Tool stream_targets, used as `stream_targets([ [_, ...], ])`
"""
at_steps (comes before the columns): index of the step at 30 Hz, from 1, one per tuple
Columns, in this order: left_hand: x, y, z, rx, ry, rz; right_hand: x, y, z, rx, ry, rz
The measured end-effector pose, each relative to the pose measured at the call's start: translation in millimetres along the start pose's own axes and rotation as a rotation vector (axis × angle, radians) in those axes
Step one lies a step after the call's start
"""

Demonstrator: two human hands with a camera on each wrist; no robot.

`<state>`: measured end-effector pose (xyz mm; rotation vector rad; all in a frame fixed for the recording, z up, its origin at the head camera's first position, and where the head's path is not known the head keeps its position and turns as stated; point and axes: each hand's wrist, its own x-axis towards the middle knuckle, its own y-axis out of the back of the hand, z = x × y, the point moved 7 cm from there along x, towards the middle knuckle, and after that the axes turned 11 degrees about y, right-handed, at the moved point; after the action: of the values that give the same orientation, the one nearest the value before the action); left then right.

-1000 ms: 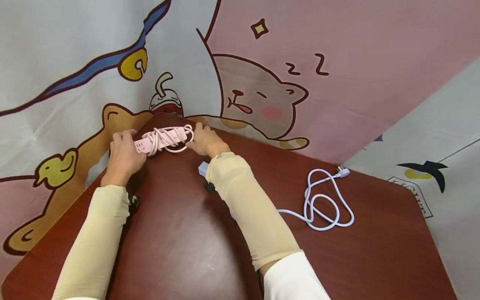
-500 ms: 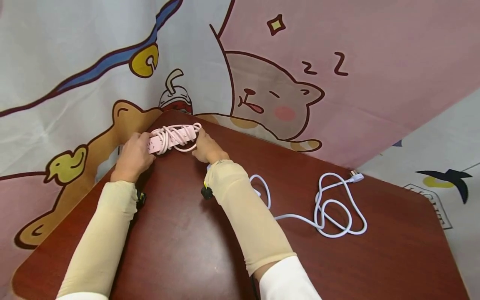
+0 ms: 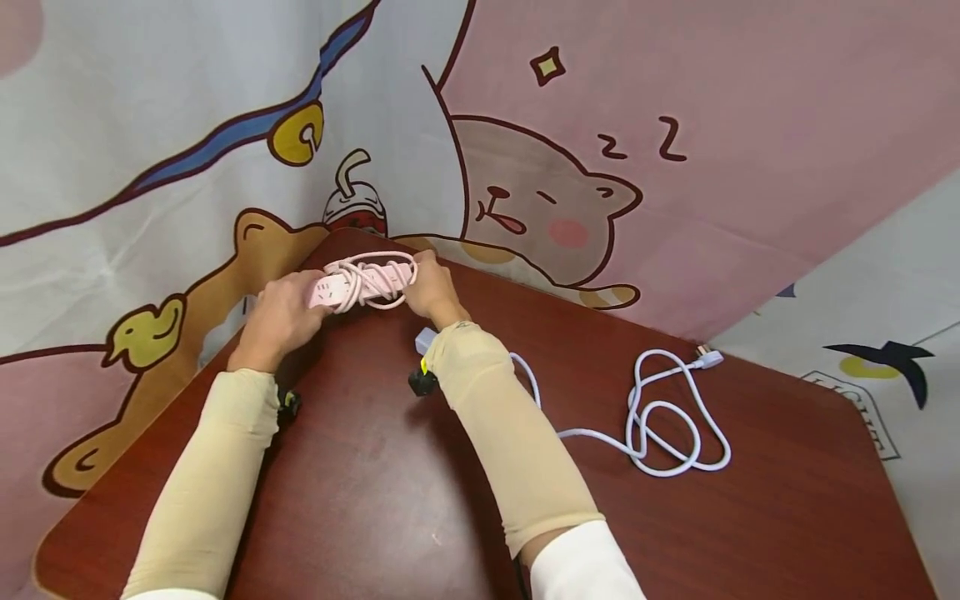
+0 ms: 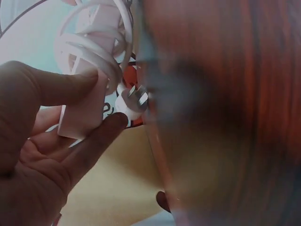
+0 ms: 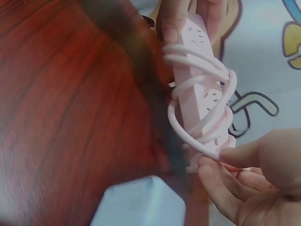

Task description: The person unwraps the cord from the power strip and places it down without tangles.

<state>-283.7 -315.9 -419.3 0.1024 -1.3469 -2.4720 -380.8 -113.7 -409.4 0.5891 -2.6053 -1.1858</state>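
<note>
A pink power strip (image 3: 360, 287) with its own cord wound round it is held close over the far corner of the table. My left hand (image 3: 283, 317) grips its left end, thumb on one face and fingers on the other. In the left wrist view, the cord's plug (image 4: 131, 102) hangs beside the strip, prongs bare, near my fingertip. At the opposite end my right hand (image 3: 435, 287) pinches the pink cord (image 5: 200, 148) between thumb and forefinger, as the right wrist view shows. The other right fingers are curled below, partly hidden behind the strip's end.
A white block-like end (image 3: 425, 340) shows beside my right forearm, which hides what lies under it. A loosely looped white cord (image 3: 663, 417) with a plug (image 3: 707, 358) lies on the right of the brown table (image 3: 360, 500). Printed cloth walls (image 3: 555, 200) meet behind the far corner.
The strip and both hands have shifted slightly right. A small cord loop that stuck out at the strip's right end now lies along the strip, pinched in my right hand. The head view has also shifted.
</note>
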Motion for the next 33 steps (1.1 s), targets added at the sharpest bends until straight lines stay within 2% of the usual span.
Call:
stream_targets([
  [4, -1.5, 0.4, 13.1, -0.044, -0.066, 0.001, -4.4, 19, 5, -0.017, 0.045, 0.003],
  [9, -3.1, 7.8, 30.3, -0.139, -0.122, 0.019, -9.5, 53, 3, 0.083, 0.135, 0.002],
  [12, -3.6, 16.1, 45.8, -0.182, -0.166, 0.048, -15.2, 77, 2, 0.146, 0.202, 0.034],
  [18, -7.8, 33.9, 82.4, -0.267, -0.274, 0.087, -37.7, 125, -8, 0.182, 0.380, 0.136],
  [24, -9.7, 36.1, 119.3, -0.409, -0.365, 0.064, -82.9, 177, -12, 0.124, 0.515, 0.258],
  [27, -11.0, 32.8, 140.1, -0.512, -0.405, 0.022, -109.0, 201, -10, 0.059, 0.594, 0.363],
  [30, -13.4, 28.1, 155.0, -0.634, -0.416, -0.015, -129.7, 217, -8, -0.039, 0.657, 0.495],
  [33, -15.5, 20.0, 164.5, -0.788, -0.393, -0.069, -148.4, 225, -5, -0.141, 0.688, 0.609],
])
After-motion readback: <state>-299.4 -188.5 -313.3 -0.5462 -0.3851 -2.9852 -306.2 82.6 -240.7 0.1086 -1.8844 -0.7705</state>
